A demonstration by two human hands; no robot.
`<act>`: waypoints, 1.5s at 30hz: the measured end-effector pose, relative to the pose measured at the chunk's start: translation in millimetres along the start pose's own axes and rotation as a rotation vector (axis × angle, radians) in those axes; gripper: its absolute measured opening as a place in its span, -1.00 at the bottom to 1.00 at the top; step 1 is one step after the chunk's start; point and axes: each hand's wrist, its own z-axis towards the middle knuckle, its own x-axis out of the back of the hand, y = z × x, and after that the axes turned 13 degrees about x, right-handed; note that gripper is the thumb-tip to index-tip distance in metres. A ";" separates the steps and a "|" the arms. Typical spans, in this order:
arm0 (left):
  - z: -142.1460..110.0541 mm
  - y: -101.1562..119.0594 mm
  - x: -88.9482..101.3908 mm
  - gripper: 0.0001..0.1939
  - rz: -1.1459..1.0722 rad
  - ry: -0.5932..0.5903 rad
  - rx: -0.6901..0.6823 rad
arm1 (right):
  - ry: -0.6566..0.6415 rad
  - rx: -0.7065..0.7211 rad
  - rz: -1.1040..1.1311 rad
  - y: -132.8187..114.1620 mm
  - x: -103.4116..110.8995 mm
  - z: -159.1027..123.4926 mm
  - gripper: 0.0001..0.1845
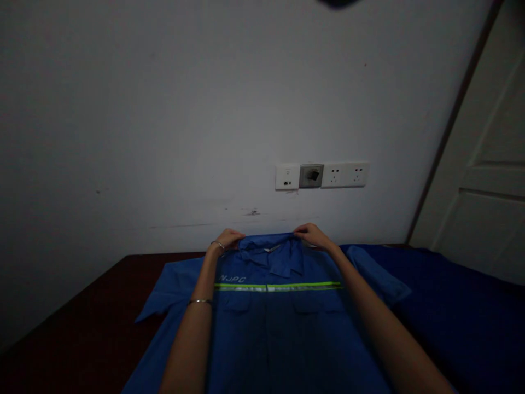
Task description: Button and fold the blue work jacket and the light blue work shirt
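A blue work shirt (283, 328) with a yellow-green reflective stripe across the chest lies front-up on a dark table (82, 328), short sleeves spread to both sides. My left hand (227, 239) is closed on the left end of the collar at the far edge. My right hand (312, 235) pinches the right end of the collar. Both arms reach over the shirt's front. A thin bracelet sits on my left forearm and another at the wrist.
A white wall (164, 109) stands just behind the table, with a row of sockets and a switch (322, 175). More dark blue cloth (459, 306) lies to the right. A white door (488, 180) is at the far right.
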 end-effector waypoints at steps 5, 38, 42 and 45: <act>-6.6 0.8 8.6 -0.62 0.180 0.049 -0.058 | -0.126 -0.054 0.077 -0.9 9.6 -3.7 -0.69; -20.5 19.4 -85.3 -0.70 1.244 0.437 -0.207 | -0.123 0.159 -0.879 -28.3 -74.1 -8.6 -0.76; -13.5 5.9 -76.0 -0.70 1.221 0.430 -0.206 | -0.113 0.123 -0.851 -25.2 -74.1 -10.0 -0.75; -7.7 -0.9 -70.7 -0.72 1.174 0.413 -0.210 | -0.104 0.113 -0.811 -29.2 -69.7 -8.8 -0.77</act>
